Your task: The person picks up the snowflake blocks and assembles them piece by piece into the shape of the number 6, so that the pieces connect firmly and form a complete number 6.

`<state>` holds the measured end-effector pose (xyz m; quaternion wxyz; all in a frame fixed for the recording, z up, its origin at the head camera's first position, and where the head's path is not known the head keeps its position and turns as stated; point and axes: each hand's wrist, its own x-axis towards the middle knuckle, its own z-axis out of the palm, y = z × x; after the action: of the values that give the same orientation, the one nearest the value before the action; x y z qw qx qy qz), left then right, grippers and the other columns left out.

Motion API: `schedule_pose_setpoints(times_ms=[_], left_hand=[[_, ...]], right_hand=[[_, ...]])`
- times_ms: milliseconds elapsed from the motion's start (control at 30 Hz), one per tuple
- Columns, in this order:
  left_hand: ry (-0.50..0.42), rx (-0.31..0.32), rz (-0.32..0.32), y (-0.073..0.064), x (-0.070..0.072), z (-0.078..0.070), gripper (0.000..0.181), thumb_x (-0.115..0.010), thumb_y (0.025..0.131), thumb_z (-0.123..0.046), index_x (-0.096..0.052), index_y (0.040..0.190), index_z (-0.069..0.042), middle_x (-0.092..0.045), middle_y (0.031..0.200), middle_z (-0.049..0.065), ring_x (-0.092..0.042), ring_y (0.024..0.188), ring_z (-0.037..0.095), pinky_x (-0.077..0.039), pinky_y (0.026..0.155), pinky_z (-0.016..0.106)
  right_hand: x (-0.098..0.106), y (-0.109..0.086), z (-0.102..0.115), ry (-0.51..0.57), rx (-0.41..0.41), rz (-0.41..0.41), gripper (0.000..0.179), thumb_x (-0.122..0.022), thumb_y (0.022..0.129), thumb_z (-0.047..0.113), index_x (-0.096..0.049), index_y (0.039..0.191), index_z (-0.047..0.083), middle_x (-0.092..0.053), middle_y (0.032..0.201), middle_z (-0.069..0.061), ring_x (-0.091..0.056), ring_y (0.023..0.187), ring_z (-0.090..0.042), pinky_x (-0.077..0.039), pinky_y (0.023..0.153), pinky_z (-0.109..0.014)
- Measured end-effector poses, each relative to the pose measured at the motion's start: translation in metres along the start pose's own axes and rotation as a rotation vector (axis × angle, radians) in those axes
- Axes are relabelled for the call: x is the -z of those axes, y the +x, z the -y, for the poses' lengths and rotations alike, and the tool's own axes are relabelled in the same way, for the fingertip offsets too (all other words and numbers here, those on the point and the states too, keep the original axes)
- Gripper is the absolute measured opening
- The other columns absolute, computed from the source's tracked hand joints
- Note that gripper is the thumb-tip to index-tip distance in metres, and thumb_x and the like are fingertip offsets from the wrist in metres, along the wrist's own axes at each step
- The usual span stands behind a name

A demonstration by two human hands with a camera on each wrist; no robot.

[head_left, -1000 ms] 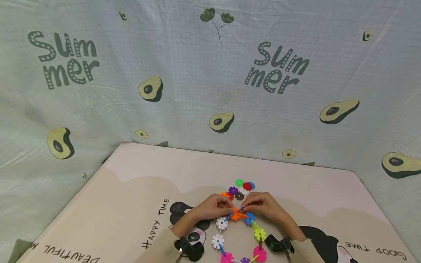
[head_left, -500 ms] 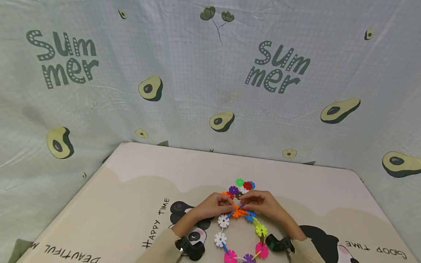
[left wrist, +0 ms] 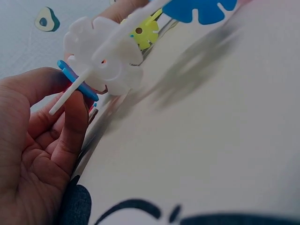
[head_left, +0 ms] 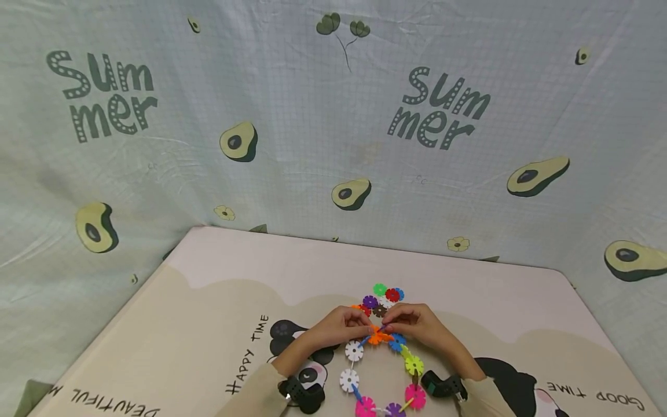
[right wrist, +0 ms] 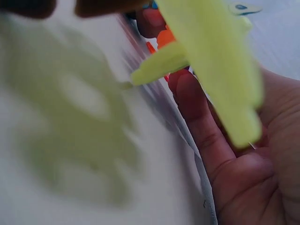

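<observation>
Slotted plastic snowflake discs are joined into a ring, with a white disc (head_left: pixel 349 380), a yellow disc (head_left: pixel 414 365) and a pink disc (head_left: pixel 415 397) among them. At its far side, my left hand (head_left: pixel 341 325) pinches the ring by the orange disc (head_left: pixel 375 335). The left wrist view has thumb and finger at a blue disc (left wrist: pixel 77 80), beside a white disc (left wrist: pixel 101 56). My right hand (head_left: pixel 414 323) pinches a purple disc (head_left: pixel 383 328) edge-on at the orange one. A large yellow disc (right wrist: pixel 211 61) covers part of the right hand in its wrist view.
Just beyond the hands lies a small group of loose discs, including a green disc (head_left: pixel 380 289), a red disc (head_left: pixel 392 295) and a brown disc (head_left: pixel 379 311). The printed tabletop (head_left: pixel 224 255) meets an avocado-patterned cloth (head_left: pixel 292 116) at the back.
The ring has shifted slightly up and to the right, its near discs coming further into view. Both hands keep nearly the same place and grip.
</observation>
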<state>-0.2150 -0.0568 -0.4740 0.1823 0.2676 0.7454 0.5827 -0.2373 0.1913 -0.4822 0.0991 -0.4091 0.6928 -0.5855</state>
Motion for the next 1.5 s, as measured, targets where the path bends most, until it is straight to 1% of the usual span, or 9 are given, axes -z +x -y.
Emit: schedule_pose_setpoints(times_ms=[233,500,733,833,933,1100,1233,1400,1500], left_hand=[[0.022,0.003,-0.006,0.001,0.000,0.001,0.019,-0.061,0.095,-0.011,-0.068,0.098,0.007,-0.067,0.076,0.004,-0.053,0.062,0.000,-0.045,0.063,0.015],[0.013,0.004,-0.007,0.001,0.000,0.002,0.019,-0.062,0.095,-0.011,-0.068,0.098,0.006,-0.066,0.075,0.002,-0.051,0.060,0.000,-0.043,0.061,0.015],[0.009,-0.001,-0.005,0.000,0.001,0.003,0.019,-0.062,0.093,-0.009,-0.067,0.099,0.009,-0.067,0.076,0.011,-0.053,0.061,0.000,-0.044,0.060,0.015],[-0.002,0.000,-0.010,0.000,0.000,0.002,0.019,-0.062,0.094,-0.009,-0.067,0.100,0.008,-0.067,0.078,0.011,-0.054,0.062,0.000,-0.045,0.061,0.015],[-0.029,0.003,-0.019,0.001,0.000,0.002,0.020,-0.061,0.094,-0.009,-0.065,0.105,0.007,-0.067,0.084,0.008,-0.056,0.067,0.002,-0.047,0.064,0.016],[-0.091,-0.004,-0.021,0.001,0.000,0.004,0.024,-0.059,0.095,-0.008,-0.059,0.113,0.008,-0.064,0.089,0.005,-0.059,0.073,0.006,-0.050,0.069,0.017],[-0.114,-0.033,0.018,0.001,0.002,0.005,0.029,-0.059,0.093,-0.005,-0.057,0.117,0.010,-0.063,0.094,0.006,-0.059,0.078,0.006,-0.050,0.073,0.017],[-0.145,-0.099,0.113,0.000,0.007,0.008,0.041,-0.056,0.088,0.001,-0.048,0.127,0.012,-0.058,0.105,0.016,-0.058,0.085,0.007,-0.049,0.078,0.017],[-0.191,-0.095,0.157,-0.002,0.010,0.008,0.050,-0.055,0.085,0.004,-0.043,0.132,0.011,-0.052,0.107,0.016,-0.059,0.087,0.008,-0.050,0.078,0.018]], right_hand=[[0.000,-0.001,0.000,-0.011,-0.035,-0.005,0.011,-0.062,0.092,-0.003,-0.067,0.101,-0.004,-0.066,0.099,-0.018,-0.064,0.094,-0.006,-0.054,0.081,-0.023],[0.000,0.000,-0.001,-0.018,0.011,0.008,0.012,-0.060,0.092,-0.007,-0.066,0.102,-0.003,-0.066,0.098,-0.015,-0.063,0.093,-0.006,-0.054,0.081,-0.023],[-0.001,0.001,0.001,0.021,0.025,0.011,0.014,-0.062,0.090,-0.008,-0.066,0.103,-0.007,-0.066,0.102,-0.015,-0.063,0.096,-0.006,-0.054,0.082,-0.024],[0.000,0.000,0.002,0.037,0.024,0.016,0.014,-0.062,0.090,-0.008,-0.066,0.103,-0.008,-0.066,0.102,-0.016,-0.064,0.096,-0.006,-0.054,0.081,-0.025],[0.000,0.000,0.002,0.034,-0.006,0.019,0.013,-0.062,0.091,-0.007,-0.065,0.103,-0.009,-0.066,0.101,-0.016,-0.064,0.095,-0.006,-0.054,0.080,-0.025],[0.000,-0.001,0.005,0.045,-0.122,0.054,0.024,-0.063,0.093,0.002,-0.061,0.112,-0.013,-0.068,0.106,-0.019,-0.066,0.097,-0.007,-0.054,0.082,-0.024],[0.000,-0.001,0.006,0.052,-0.146,0.072,0.026,-0.062,0.094,0.004,-0.060,0.113,-0.015,-0.069,0.107,-0.014,-0.066,0.098,-0.007,-0.054,0.083,-0.024],[0.001,-0.002,0.005,0.043,-0.146,0.049,0.020,-0.063,0.094,0.003,-0.064,0.107,-0.012,-0.070,0.104,-0.001,-0.067,0.093,-0.007,-0.054,0.081,-0.024],[0.002,-0.003,0.003,0.033,-0.133,0.022,0.017,-0.063,0.093,0.002,-0.065,0.105,-0.010,-0.070,0.104,-0.003,-0.066,0.094,-0.007,-0.054,0.082,-0.024]])
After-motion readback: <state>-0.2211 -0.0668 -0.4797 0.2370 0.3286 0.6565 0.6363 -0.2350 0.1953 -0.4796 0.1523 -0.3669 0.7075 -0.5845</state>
